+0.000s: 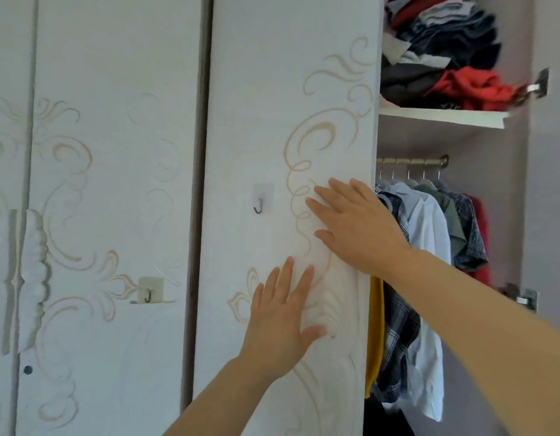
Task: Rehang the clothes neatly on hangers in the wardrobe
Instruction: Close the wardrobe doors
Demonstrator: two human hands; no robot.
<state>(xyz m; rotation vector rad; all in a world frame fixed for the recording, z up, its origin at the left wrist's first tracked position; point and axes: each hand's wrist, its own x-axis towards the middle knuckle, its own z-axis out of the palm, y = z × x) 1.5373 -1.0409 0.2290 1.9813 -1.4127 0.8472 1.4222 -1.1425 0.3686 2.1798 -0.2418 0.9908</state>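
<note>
- left hand (283,316) held up, palm forward, fingers straight and slightly spread, pointing up, thumb out to the right
- left forearm (209,401) bare, rising from the bottom edge, angled up and right
- right hand (357,225) higher and further right, palm flat, fingers straight and spread, pointing up and left
- right forearm (480,313) bare, reaching in from the right edge
- the two hands are near each other but apart

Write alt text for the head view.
Both hands lie flat on a pale wardrobe door: left hand below, right hand above near its edge. Right of the door, shirts hang on a rail under a shelf piled with clothes.
</note>
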